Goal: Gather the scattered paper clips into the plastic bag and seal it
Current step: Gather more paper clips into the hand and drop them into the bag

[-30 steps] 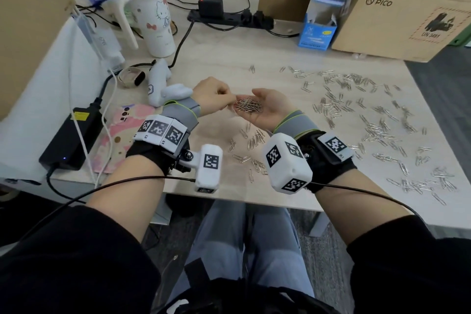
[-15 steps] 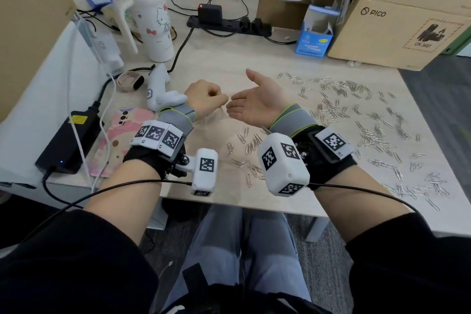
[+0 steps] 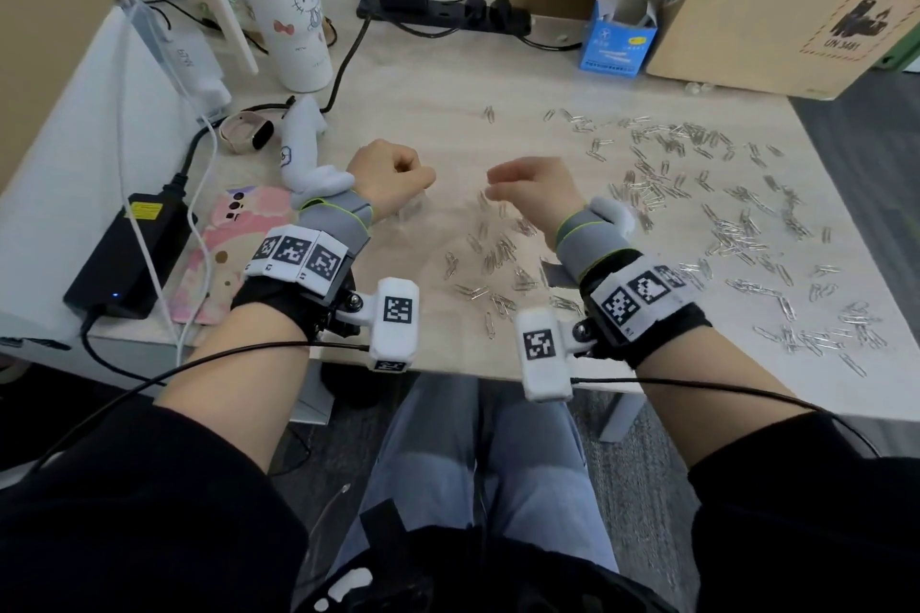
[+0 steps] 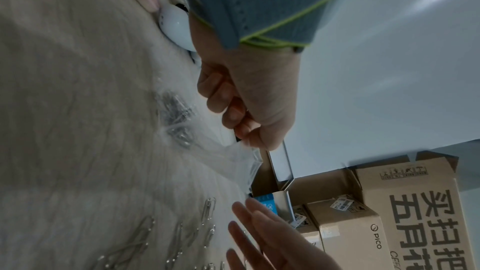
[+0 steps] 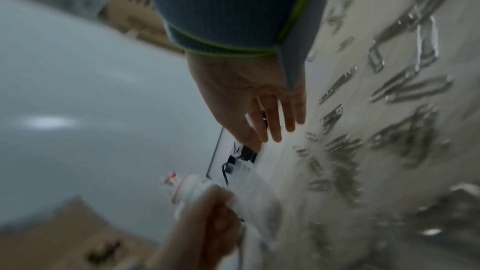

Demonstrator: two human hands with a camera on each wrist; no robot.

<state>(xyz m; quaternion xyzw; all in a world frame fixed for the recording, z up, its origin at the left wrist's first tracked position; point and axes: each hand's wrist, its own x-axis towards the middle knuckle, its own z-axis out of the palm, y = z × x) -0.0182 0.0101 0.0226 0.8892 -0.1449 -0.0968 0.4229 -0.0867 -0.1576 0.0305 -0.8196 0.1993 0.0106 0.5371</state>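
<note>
My left hand (image 3: pixel 396 174) is a fist gripping the mouth of a clear plastic bag (image 3: pixel 409 213), which hangs down to the table. In the left wrist view the bag (image 4: pixel 221 151) holds a dark heap of paper clips (image 4: pixel 176 116) under the hand (image 4: pixel 249 110). My right hand (image 3: pixel 522 188) hovers palm down just right of the bag, fingers straight and empty (image 5: pixel 272 118). Loose silver paper clips lie below and in front of it (image 3: pixel 498 259), and many more are spread across the right of the table (image 3: pixel 697 194).
A white bottle (image 3: pixel 288 5), a power strip (image 3: pixel 438 10), a blue carton (image 3: pixel 617 40) and a cardboard box (image 3: pixel 776 15) line the back. A black adapter (image 3: pixel 129 254), a pink phone (image 3: pixel 229 254) and a watch (image 3: pixel 246 132) lie at the left.
One second ago my right palm held a pile of clips beside the left hand. That pile is gone from it, and the hand has turned palm down. The left hand stayed put.
</note>
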